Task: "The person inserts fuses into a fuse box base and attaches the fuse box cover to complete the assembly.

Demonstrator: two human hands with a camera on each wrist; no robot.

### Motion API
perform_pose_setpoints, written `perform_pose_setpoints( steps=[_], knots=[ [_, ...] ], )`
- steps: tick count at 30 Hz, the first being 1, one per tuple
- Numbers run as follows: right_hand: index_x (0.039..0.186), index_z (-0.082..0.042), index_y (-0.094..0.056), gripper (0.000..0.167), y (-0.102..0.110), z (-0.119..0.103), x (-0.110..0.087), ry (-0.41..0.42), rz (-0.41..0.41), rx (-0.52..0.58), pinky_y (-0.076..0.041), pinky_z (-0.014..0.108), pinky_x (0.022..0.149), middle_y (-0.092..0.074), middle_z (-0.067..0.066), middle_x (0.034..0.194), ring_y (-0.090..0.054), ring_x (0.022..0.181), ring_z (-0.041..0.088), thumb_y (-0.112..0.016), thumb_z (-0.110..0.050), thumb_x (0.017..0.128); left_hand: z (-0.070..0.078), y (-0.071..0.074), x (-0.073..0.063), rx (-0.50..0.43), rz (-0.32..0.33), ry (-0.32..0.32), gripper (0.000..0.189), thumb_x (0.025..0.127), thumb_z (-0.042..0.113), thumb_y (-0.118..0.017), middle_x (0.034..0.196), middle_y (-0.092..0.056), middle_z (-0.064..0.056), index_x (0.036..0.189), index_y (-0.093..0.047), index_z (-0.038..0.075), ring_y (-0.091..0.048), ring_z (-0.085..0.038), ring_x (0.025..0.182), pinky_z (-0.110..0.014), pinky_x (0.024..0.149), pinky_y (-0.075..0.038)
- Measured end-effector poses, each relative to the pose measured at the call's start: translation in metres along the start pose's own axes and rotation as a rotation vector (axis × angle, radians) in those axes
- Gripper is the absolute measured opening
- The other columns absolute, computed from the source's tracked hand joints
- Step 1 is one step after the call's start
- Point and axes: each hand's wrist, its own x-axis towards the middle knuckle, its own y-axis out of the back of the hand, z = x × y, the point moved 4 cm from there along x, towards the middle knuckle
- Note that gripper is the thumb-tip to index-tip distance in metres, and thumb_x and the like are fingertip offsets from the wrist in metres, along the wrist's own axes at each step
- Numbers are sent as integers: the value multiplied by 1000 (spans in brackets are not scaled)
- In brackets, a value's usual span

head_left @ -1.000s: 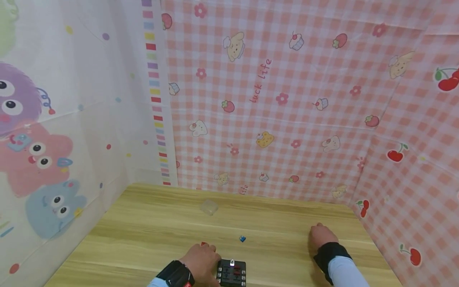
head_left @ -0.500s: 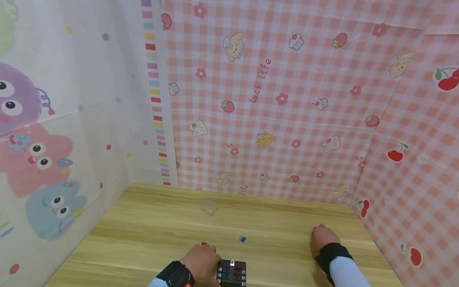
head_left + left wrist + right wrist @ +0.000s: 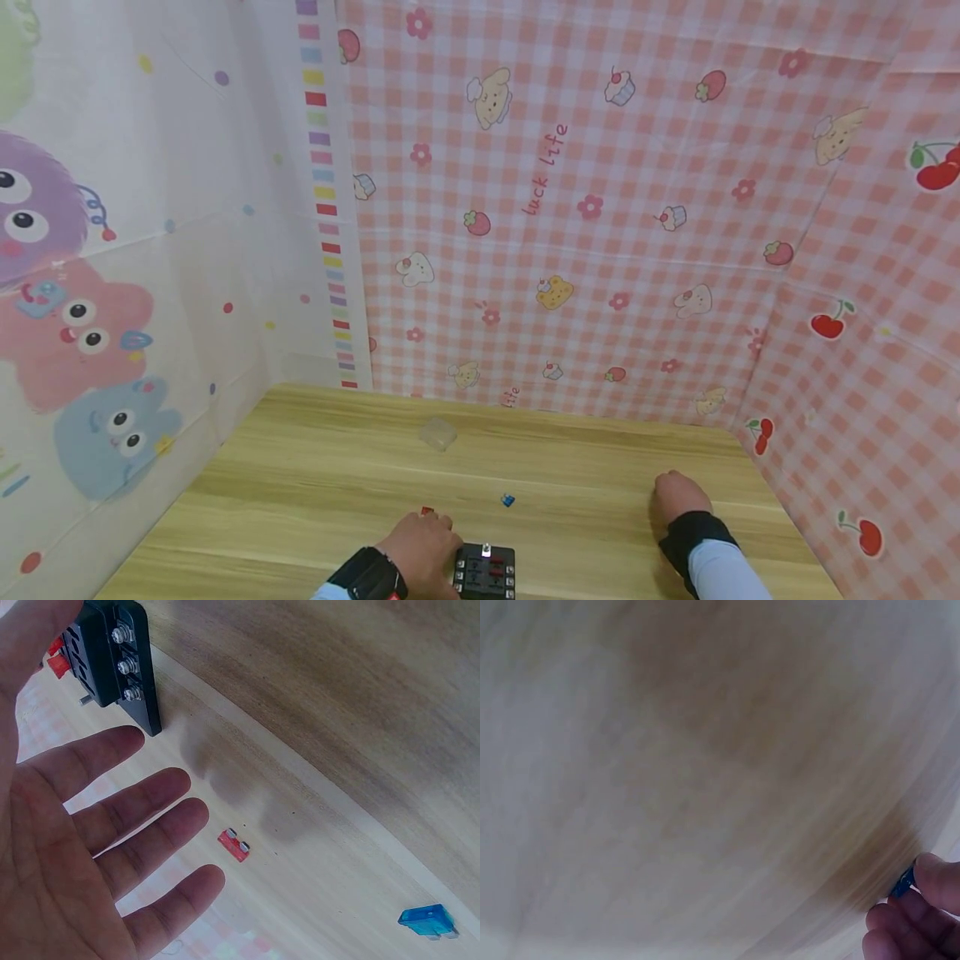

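Pink gingham cloth (image 3: 600, 150) hung at twelve o'clock, and below it we had a pale wood-grain table (image 3: 315, 483). Taking the black fuse block (image 3: 484, 571) as our dial's centre, we found the left hand (image 3: 422, 546) at ten, right at its edge, fingers straight and spread; how firmly the thumb bore on the block, we couldn't tell. Out at two, well apart, the right hand (image 3: 678, 496) pinched a small blue fuse (image 3: 902, 883) between thumb and fingers, close to the table. Featherlight, we judged: hard, smooth plastic, slippery enough to twist in a careless pinch, so its flat sides looked the best hold! Towards one lay a loose blue fuse (image 3: 425, 919), metal prongs (image 3: 451, 934) showing, stiff but perhaps bendable. Just past the left fingertips, between ten and eleven, lay a red fuse (image 3: 234, 844); farther off at eleven sat a clear plastic piece (image 3: 437, 434). As for the block, we reckoned it rigid and heaviest, best steadied by its outer edges, clear of the screws (image 3: 129, 666).
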Motion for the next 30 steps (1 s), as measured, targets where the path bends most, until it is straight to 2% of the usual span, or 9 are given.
perform_pose_setpoints(
  steps=[14,24,30],
  knots=[
    [75,1,-63,14,-1,6,-4,-8,26,3,-52,49,69,-62,15,70,-63,68,33,-60,15,80,2,-3,2,30,4,0,57,64,61,-82,82,-52,8,102,-74,19,-46,-8,74,-34,71,-45],
    [78,2,-65,14,2,7,-4,-38,-32,15,-54,46,71,-61,12,71,-61,66,27,-66,16,80,5,-3,1,46,15,-10,58,64,62,-83,82,-52,8,103,-74,19,-47,-9,74,-34,72,-45],
    [76,-2,-65,16,5,6,-5,-38,-44,7,-53,46,65,-61,11,70,-60,63,26,-66,13,81,6,-2,1,24,21,-18,56,64,61,-83,79,-50,8,100,-74,19,-45,-9,73,-33,70,-44]
  ],
)
